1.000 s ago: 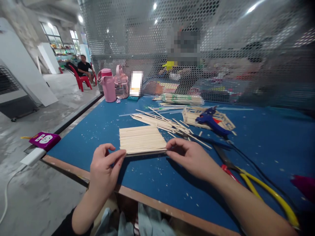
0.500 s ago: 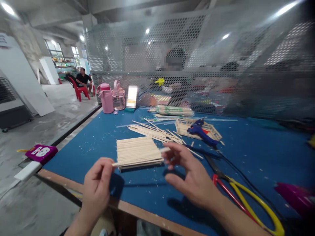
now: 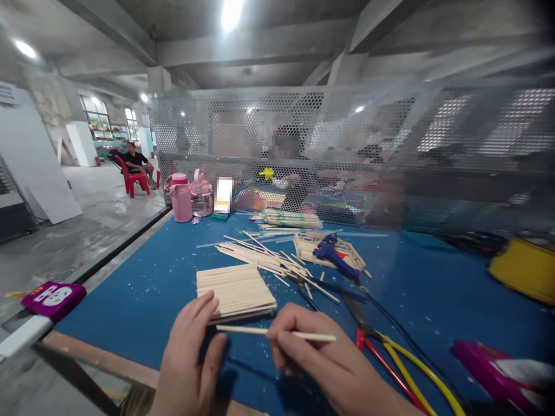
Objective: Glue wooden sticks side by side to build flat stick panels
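My right hand (image 3: 303, 346) pinches a thin pale wooden stick (image 3: 234, 329) between thumb and fingers, just in front of a stack of sticks. That stack is a flat panel of sticks (image 3: 234, 289) laid side by side on the blue tabletop. At its near left corner is my left hand (image 3: 191, 341), thumb and fingers apart. The fingertips overlap the panel's edge in view; whether they press on it I cannot tell. Loose sticks (image 3: 255, 257) lie scattered behind the panel.
A blue glue gun (image 3: 338, 260) rests on a stick frame (image 3: 303, 245). Cutters with red and yellow handles (image 3: 392, 352) lie right of my right hand. Bundled sticks (image 3: 290, 218), a pink jug (image 3: 181, 199) and a perforated screen (image 3: 347, 156) stand behind. A purple power strip (image 3: 52, 300) sits left.
The stick has passed from my left hand's pinch into my right hand's grip and come nearer, in front of the panel. My left hand has opened. The view has tilted up.
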The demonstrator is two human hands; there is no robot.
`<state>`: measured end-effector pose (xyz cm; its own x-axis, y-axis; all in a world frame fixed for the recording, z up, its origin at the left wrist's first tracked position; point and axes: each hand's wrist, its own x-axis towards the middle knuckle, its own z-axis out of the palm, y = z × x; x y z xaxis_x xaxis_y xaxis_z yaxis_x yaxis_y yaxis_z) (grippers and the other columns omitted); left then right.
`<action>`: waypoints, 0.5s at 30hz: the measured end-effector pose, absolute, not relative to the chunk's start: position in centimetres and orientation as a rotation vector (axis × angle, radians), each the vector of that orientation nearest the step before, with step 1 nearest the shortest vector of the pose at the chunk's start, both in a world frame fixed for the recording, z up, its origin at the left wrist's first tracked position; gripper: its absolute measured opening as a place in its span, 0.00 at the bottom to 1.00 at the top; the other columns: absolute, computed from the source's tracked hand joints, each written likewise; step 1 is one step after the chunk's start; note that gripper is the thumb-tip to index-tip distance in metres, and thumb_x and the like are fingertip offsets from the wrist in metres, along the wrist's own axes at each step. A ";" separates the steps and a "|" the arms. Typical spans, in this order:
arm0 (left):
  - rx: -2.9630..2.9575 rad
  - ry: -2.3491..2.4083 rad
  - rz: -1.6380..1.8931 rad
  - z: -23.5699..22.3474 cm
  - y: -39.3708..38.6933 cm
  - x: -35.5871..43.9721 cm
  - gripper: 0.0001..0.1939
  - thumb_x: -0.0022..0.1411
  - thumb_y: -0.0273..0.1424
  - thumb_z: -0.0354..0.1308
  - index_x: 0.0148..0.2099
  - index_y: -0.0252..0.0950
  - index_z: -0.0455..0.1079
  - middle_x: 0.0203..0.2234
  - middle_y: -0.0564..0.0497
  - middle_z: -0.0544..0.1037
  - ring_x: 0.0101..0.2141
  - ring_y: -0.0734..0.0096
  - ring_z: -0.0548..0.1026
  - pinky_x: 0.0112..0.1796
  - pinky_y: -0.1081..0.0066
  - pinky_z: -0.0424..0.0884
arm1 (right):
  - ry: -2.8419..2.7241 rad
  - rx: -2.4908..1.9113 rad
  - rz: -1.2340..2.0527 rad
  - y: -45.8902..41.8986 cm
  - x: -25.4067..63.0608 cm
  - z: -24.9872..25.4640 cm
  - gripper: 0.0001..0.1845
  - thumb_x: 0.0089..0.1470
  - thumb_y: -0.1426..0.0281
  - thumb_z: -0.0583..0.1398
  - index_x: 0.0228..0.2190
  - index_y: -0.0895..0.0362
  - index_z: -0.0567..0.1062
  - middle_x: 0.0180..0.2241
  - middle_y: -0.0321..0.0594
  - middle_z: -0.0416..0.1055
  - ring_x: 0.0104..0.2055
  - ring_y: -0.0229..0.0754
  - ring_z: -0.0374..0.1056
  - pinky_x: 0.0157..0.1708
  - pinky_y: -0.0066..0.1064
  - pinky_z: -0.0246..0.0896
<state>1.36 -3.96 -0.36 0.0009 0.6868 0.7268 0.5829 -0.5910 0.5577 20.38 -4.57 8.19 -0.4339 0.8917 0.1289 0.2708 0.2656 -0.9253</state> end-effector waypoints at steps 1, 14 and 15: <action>2.285 1.370 1.624 -0.5 -3.7 1.5 0.23 0.59 0.29 0.51 0.57 0.37 0.58 0.51 0.41 0.68 0.52 0.58 0.64 0.52 0.57 0.59 | -1.977 -1.058 1.077 -4.8 20.1 8.8 0.16 0.55 0.60 0.51 0.25 0.56 0.69 0.23 0.36 0.67 0.25 0.35 0.61 0.26 0.25 0.56; 1.541 1.510 1.713 -0.1 -3.0 0.0 0.13 0.57 0.40 0.51 0.34 0.38 0.72 0.26 0.51 0.77 0.26 0.68 0.74 0.26 0.77 0.68 | -1.958 -1.804 0.127 4.0 27.2 8.2 0.17 0.51 0.72 0.51 0.44 0.56 0.67 0.40 0.43 0.71 0.40 0.41 0.67 0.39 0.30 0.62; 1.508 1.553 1.717 -0.2 -2.7 -0.5 0.14 0.56 0.41 0.53 0.33 0.37 0.72 0.23 0.52 0.76 0.23 0.69 0.72 0.24 0.77 0.67 | -1.871 -1.933 0.029 5.5 28.7 7.9 0.18 0.49 0.75 0.51 0.44 0.59 0.68 0.43 0.49 0.69 0.44 0.46 0.65 0.43 0.35 0.60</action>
